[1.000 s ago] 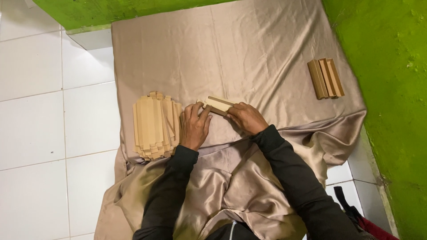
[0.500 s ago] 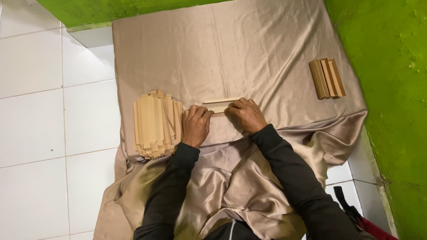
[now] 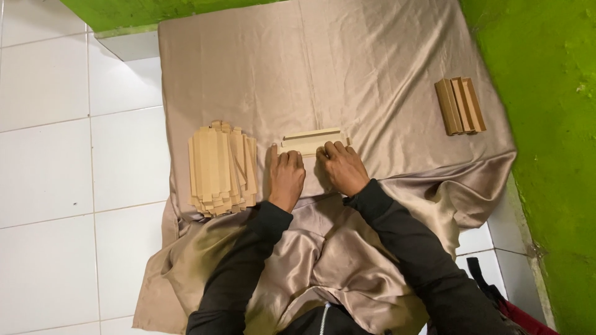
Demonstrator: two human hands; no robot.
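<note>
Cardboard piece (image 3: 312, 141), pale and long, lies flat on the beige cloth (image 3: 372, 74) near its middle, where a second ago it sat tilted. Left hand (image 3: 287, 177) and right hand (image 3: 343, 167) now press it with flat fingers, gripping nothing. Flat cardboard stack (image 3: 220, 167) sits towards the cloth's left edge, folded boxes (image 3: 460, 105) near its right.

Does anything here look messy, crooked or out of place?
Nothing is spilled or broken. The stack of flat cardboard pieces beside the left hand is unevenly piled, with its ends staggered. The satin cloth is bunched and wrinkled near the person. Both hands press a cardboard strip; the right hand is beside the left.
</note>
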